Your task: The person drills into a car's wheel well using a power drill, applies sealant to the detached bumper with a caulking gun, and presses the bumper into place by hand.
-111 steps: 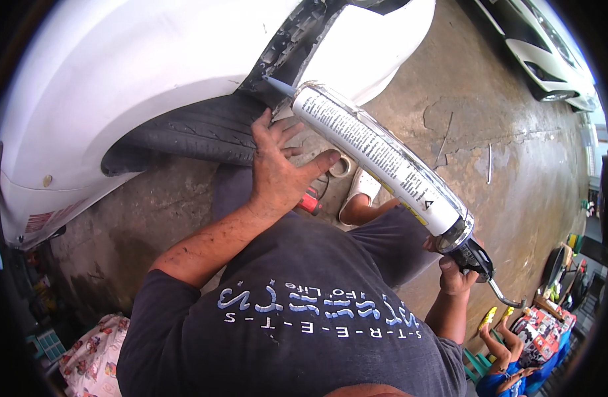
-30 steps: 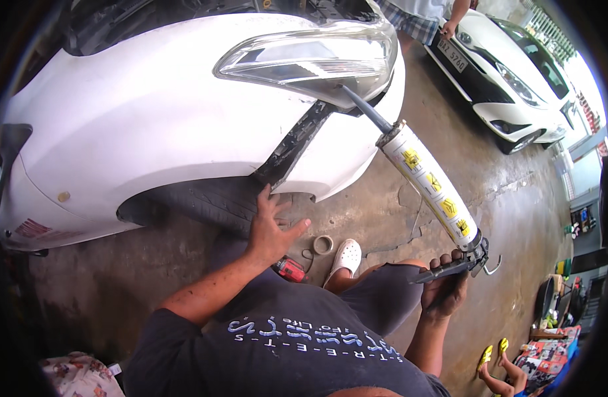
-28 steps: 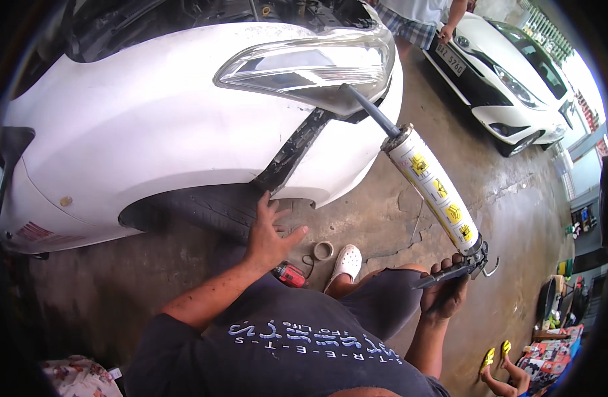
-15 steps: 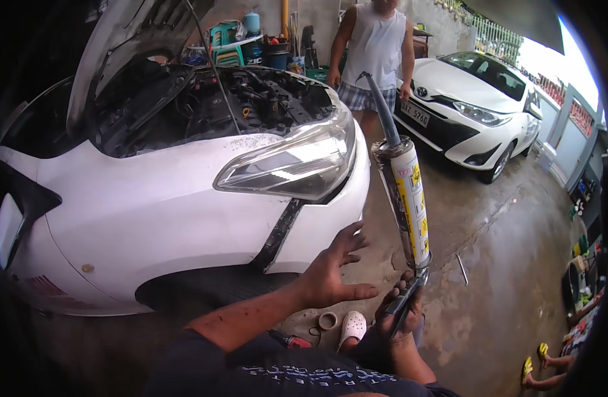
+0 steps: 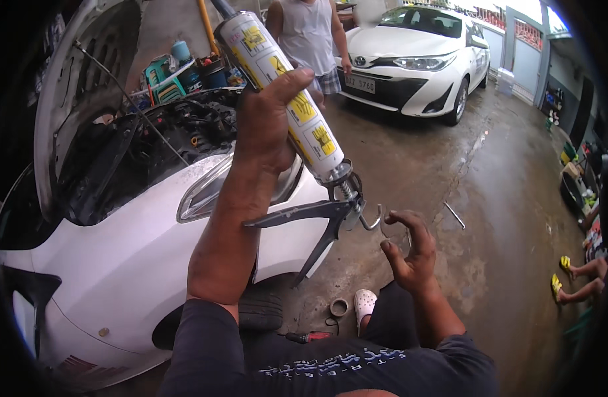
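Note:
My left hand (image 5: 267, 126) is wrapped around a caulking gun loaded with a white and yellow sealant cartridge (image 5: 310, 126). The gun tilts, its nozzle end up toward the top edge and its black trigger and handle (image 5: 317, 218) hanging below. From the back end sticks the bent metal hook (image 5: 376, 218) of the plunger rod. Just right of that hook is my right hand (image 5: 413, 255), its thumb and curled fingers apart and holding nothing. Behind the gun stands a white car (image 5: 118, 245) with its hood up, the headlight (image 5: 201, 192) partly hidden by my left forearm.
A person in a white sleeveless top (image 5: 307, 33) stands beyond the gun, near a second white car (image 5: 403, 53). On the wet floor lie a metal rod (image 5: 455, 216), a roll of tape (image 5: 339, 307) and a red tool (image 5: 310, 337). Someone's feet in yellow slippers (image 5: 559, 284) show at right.
The left hand has taken hold of the cartridge and the gun has moved up and left, tilting. My right hand has let go of the gun's handle and is now apart from it.

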Available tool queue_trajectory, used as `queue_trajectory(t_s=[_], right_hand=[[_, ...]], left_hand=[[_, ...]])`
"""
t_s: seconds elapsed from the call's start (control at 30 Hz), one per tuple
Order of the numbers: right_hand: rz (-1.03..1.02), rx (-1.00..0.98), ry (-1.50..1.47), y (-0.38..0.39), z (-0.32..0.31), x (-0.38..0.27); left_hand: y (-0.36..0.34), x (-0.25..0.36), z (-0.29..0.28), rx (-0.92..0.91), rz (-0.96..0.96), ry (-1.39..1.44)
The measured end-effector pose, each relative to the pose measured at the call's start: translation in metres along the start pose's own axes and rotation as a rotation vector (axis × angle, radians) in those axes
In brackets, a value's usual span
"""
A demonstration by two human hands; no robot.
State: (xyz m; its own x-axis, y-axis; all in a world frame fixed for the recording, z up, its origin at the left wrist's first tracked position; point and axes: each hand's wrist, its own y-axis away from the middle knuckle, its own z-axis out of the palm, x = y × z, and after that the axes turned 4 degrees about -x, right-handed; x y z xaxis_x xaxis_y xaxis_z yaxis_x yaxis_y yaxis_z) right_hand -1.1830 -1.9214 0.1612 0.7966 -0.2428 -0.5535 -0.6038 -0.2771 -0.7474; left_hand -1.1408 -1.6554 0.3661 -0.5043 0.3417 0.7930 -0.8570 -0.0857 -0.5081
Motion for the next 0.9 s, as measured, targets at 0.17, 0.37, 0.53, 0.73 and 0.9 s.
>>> queue_trajectory(t_s=[0.17,0.37,0.53,0.73,0.9], right_hand=[[-0.21,0.037,0.096,-0.048,0.025,-0.004],[-0.513,0.169,0.179,-0.075,0.029,-0.021],[-0.773,-0.006,0.403,-0.089,0.042,-0.039],[-0.631,0.05,0.235,-0.104,0.041,-0.036],[-0.333,0.001,0.252,-0.09,0.057,-0.034]], left_hand=[[-0.016,0.006,0.003,0.009,0.069,-0.05],[-0.005,0.01,0.002,0.044,-0.02,-0.102],[-0.005,0.013,0.007,-0.012,-0.047,-0.183],[-0.013,0.051,0.03,-0.084,0.035,-0.243],[-0.023,0.051,0.039,-0.074,0.167,-0.305]])
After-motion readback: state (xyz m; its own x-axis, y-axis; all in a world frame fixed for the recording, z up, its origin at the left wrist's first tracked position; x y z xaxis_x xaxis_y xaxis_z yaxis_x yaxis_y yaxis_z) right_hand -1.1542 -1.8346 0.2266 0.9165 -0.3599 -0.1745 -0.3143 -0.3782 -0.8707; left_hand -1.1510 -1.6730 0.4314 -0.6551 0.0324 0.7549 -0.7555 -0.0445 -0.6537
